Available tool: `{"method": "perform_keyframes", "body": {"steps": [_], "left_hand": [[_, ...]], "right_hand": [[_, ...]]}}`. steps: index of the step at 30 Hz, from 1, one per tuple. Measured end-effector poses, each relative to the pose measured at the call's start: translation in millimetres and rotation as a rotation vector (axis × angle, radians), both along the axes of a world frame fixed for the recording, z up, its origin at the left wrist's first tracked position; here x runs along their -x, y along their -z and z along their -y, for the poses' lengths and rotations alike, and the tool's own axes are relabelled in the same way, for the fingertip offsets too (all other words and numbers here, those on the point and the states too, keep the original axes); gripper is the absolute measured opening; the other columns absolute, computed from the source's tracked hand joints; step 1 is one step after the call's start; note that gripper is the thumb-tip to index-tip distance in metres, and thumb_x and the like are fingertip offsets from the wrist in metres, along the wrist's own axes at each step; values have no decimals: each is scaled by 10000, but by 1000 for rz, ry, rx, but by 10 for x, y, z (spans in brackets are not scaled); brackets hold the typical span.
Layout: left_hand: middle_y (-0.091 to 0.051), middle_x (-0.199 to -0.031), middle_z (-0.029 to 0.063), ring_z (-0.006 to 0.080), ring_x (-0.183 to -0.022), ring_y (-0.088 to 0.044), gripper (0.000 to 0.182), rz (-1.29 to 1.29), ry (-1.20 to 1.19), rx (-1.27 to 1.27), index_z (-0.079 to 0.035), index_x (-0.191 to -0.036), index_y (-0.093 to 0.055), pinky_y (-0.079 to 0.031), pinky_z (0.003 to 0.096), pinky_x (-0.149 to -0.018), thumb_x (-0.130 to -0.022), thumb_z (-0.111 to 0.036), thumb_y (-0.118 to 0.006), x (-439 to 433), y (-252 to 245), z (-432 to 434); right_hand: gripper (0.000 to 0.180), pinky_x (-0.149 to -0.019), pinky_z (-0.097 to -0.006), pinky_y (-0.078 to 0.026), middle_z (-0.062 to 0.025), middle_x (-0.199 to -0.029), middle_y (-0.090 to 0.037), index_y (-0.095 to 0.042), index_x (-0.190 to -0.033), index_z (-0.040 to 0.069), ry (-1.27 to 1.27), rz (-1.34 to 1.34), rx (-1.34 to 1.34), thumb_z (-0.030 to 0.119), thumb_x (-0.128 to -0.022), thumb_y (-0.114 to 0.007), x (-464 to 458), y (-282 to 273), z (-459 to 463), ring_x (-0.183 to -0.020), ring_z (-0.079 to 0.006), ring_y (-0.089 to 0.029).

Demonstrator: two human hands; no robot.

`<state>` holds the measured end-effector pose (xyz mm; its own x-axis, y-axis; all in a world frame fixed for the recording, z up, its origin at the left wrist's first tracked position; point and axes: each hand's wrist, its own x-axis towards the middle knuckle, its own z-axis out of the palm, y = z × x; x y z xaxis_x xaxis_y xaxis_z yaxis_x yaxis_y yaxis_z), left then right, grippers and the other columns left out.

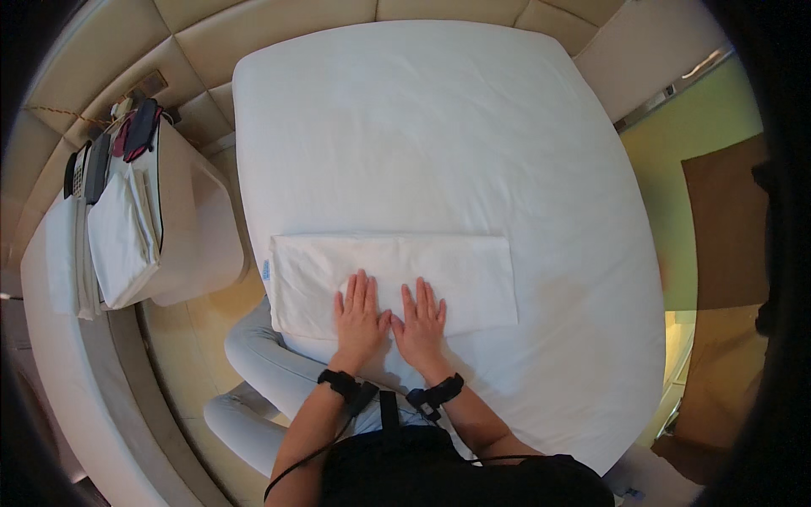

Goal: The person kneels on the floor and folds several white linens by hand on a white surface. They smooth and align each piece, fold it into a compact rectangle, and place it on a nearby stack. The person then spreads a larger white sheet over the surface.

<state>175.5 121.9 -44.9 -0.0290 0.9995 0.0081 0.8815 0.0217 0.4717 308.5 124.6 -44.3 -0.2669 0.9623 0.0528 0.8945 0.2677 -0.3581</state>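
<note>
A white folded cloth lies flat and lengthwise across the near part of a bed with a white sheet. It has a small blue tag at its left edge. My left hand rests palm down on the cloth's near middle, fingers pointing away from me. Beside it, my right hand lies palm down too, with its fingers spread a little. The two thumbs are close together or touching; which of the two I cannot tell. Neither hand grips anything. Both wrists wear black straps with cables.
Left of the bed stands a pale bedside cabinet with folded white cloths, a telephone and a dark red-edged item on top. Another white bed surface is at far left. A padded headboard runs behind the bed.
</note>
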Motion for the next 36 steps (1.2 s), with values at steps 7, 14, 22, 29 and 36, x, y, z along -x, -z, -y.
{"method": "perform_keyframes", "body": {"steps": [7, 14, 22, 29, 36], "left_hand": [[-172, -1475, 189, 335, -1364, -166, 797, -77, -82, -30, -21, -1398, -242, -150, 522, -1066, -806, -448, -561, 659, 86, 10], [-177, -1474, 182, 332, -1364, -161, 784, -68, -219, -52, 1, -1407, -193, -156, 501, -1073, -843, -442, -509, 1053, 197, 66], [-222, -1460, 164, 337, -1350, -200, 685, -66, -200, -30, -48, -1373, -301, -201, 558, -1038, -803, -303, -582, 675, -40, -72], [-208, -1474, 134, 313, -1358, -187, 641, 2, -158, -6, -90, -1386, -308, -158, 543, -1058, -842, -345, -533, 381, 51, -417], [-196, -1472, 161, 315, -1364, -163, 693, -41, -293, -96, -57, -1389, -287, -142, 517, -1071, -843, -409, -527, 765, 89, -453]], "right_hand": [[736, -1057, -542, -147, -207, -1456, -207, -261, -1399, 48, 219, 54, -49, 397, -829, -570, -841, 111, -65, -1346, -351, -188], [747, -1072, -532, -129, -194, -1466, -194, -217, -1399, -12, 446, 200, -42, 432, -869, -500, -1378, 266, -106, -1370, -314, -149], [654, -1062, -527, -151, -191, -1463, -208, -265, -1389, 10, 225, 20, -138, 335, -875, -505, -922, -23, -371, -1361, -320, -174], [619, -1059, -534, -152, -175, -1456, -231, -306, -1386, 75, -120, -33, -54, 325, -866, -531, 386, 165, -793, -1347, -316, -215], [647, -1065, -521, -147, -177, -1460, -213, -292, -1386, 43, 243, 138, -127, 386, -881, -508, -708, 199, -1060, -1353, -312, -188]]}}
